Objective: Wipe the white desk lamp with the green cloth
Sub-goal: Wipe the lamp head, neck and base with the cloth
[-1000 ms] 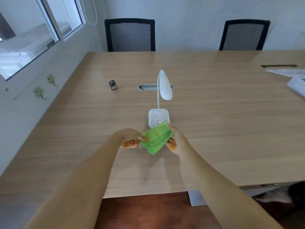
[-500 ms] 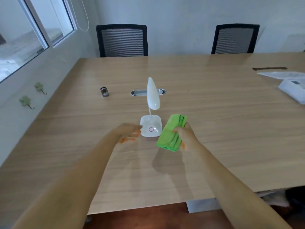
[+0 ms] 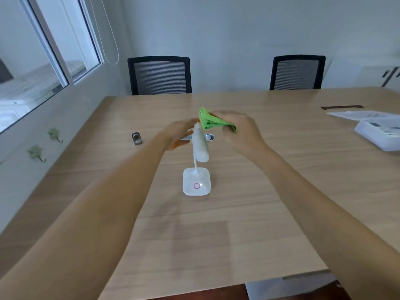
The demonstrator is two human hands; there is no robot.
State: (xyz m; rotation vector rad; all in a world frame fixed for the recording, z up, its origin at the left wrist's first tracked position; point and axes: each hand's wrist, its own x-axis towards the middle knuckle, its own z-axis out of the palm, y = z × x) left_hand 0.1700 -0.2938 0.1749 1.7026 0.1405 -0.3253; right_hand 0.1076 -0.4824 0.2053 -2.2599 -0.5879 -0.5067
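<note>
— Where's the lamp (image 3: 198, 163)?

— Standing on the table (image 3: 281, 191), square base toward the person, head tilted up on its thin neck.

— And the cloth (image 3: 213, 121)?

— Bunched in the right hand (image 3: 240, 131), fingers closed around it, just beside the top of the lamp head.

— The left hand (image 3: 179, 134)?

— Arm stretched forward, fingers loosely spread at the lamp head's left side; too blurred to tell whether they touch it.

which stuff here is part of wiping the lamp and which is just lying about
In use:
white desk lamp
green cloth, held in the right hand
left hand, at the lamp head

Lying about:
small metal clip
white box
papers
two chairs
</note>
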